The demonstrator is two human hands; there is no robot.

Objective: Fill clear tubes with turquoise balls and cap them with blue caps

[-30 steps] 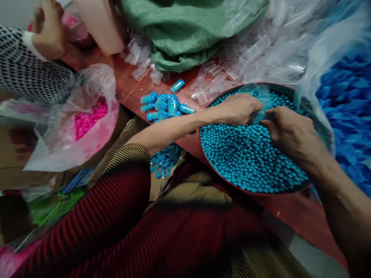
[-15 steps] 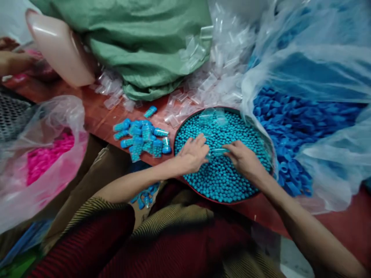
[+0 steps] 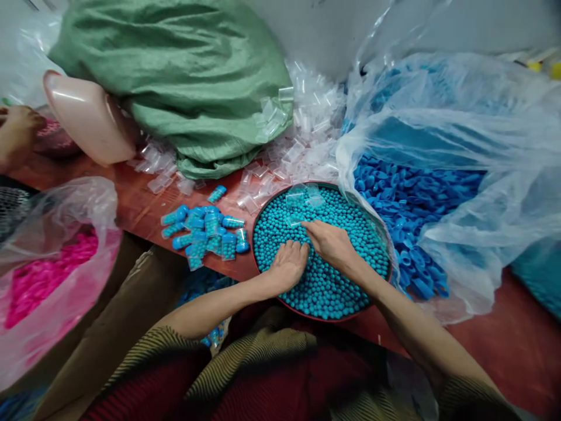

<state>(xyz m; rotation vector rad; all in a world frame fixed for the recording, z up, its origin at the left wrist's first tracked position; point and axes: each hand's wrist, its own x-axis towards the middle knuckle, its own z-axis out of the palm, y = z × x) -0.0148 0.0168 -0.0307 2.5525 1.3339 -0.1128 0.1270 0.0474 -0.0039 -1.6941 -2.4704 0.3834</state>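
A round dark-rimmed tray (image 3: 388,273) holds a thick layer of small turquoise beads (image 3: 337,292). My left hand (image 3: 289,266) is low over the beads, its fingers curled and closed; whatever they hold is hidden. From the other side my right hand (image 3: 331,242) reaches in, fingers stretched out and the thumb out of sight. Its index fingertip is at the edge of a clear plastic tube (image 3: 294,220) lying on the beads. Farther back in the tray rest two more clear pieces (image 3: 295,197). Left of the tray is a pile of bead-filled tubes with blue caps (image 3: 213,225).
A plastic bag of blue caps (image 3: 412,204) stands right of the tray. Loose clear tubes (image 3: 302,134) heap behind, beside a green sack (image 3: 197,76) and a pink tub (image 3: 94,120). At left are a bag of pink pieces (image 3: 56,269) and another person's hand (image 3: 20,128).
The clear tube seen between my hands is out of sight. My right hand has moved left across the tray to another tube, and my left fingers have curled in. The view has shifted.
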